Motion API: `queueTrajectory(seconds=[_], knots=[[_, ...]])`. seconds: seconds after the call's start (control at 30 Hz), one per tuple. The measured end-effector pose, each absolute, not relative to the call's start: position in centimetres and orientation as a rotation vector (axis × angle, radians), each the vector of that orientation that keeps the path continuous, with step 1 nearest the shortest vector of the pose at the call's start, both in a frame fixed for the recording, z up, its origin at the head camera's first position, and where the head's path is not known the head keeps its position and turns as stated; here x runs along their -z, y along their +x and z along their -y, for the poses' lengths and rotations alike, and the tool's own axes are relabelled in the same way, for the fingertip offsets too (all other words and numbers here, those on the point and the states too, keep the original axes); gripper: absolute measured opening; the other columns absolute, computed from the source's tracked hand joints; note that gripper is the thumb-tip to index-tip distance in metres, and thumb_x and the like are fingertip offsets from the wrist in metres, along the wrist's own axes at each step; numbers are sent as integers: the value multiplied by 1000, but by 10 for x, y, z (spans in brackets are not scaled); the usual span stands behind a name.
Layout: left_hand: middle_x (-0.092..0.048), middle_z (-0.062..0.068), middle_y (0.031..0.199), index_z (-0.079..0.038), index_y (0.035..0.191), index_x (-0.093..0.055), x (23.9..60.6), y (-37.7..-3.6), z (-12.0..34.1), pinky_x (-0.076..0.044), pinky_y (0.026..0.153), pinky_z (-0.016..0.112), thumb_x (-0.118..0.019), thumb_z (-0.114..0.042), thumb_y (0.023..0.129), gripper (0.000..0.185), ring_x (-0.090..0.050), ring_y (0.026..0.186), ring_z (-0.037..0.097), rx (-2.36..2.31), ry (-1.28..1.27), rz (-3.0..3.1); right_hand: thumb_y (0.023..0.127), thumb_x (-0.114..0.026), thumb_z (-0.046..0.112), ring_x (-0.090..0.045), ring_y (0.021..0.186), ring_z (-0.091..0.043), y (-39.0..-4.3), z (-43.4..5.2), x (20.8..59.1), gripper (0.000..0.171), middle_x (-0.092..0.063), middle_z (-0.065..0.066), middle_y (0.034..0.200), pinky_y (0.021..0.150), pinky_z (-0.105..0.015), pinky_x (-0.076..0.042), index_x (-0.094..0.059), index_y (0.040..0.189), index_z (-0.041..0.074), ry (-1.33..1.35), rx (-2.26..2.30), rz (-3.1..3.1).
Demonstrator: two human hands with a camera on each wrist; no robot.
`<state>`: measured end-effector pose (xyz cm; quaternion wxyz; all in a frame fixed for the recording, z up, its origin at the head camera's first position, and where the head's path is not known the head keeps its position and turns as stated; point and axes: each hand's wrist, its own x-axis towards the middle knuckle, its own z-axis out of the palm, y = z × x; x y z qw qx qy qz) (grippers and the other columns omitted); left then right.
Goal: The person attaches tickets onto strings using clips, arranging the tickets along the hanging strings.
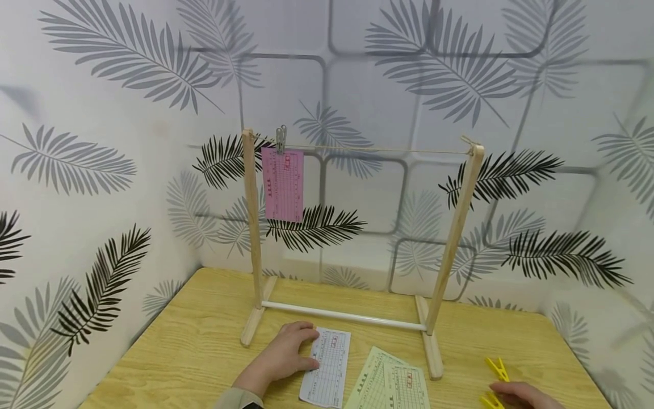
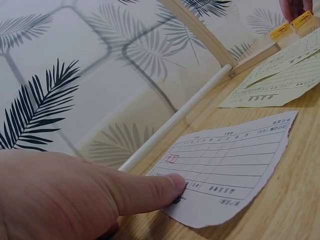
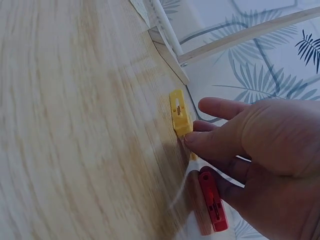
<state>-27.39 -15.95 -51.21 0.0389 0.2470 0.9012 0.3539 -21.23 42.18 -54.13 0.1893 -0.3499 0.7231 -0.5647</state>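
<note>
Your left hand lies nearest in the head view, fingers straight and pressing the white slip flat on the counter, just in front of the wooden rack. On that rack one pink slip already hangs from the string, held by a grey peg; the white slip and two green slips below the rack are not yet hung, so most of the hanging looks left to do. From the left wrist, your fingertip rests on the white slip's edge. From the right wrist, your right hand pinches the yellow peg beside the rack's foot, and a red peg lies under it.
</note>
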Motion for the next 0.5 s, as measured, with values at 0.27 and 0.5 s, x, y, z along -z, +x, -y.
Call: queueTrajectory(seconds=[0.27, 0.5], knots=[[-58, 20, 156, -2, 148, -67, 516, -274, 159, -38, 121, 65, -90, -20, 95, 60, -46, 147, 47, -1046, 753, -2804, 103, -65, -12, -58, 128, 6, -217, -428, 572, 58, -62, 20, 146, 94, -16, -52, -62, 154, 15, -1131, 1375, -2515], [-64, 13, 153, -7, 150, -66, 512, -276, 156, -39, 120, 62, -87, -14, 97, 58, -49, 146, 43, -1047, 753, -2817, 107, -74, 13, -59, 110, 8, -218, -408, 543, 42, -71, -1, 131, 85, -21, -53, -65, 142, -7, -756, 1070, -2665]])
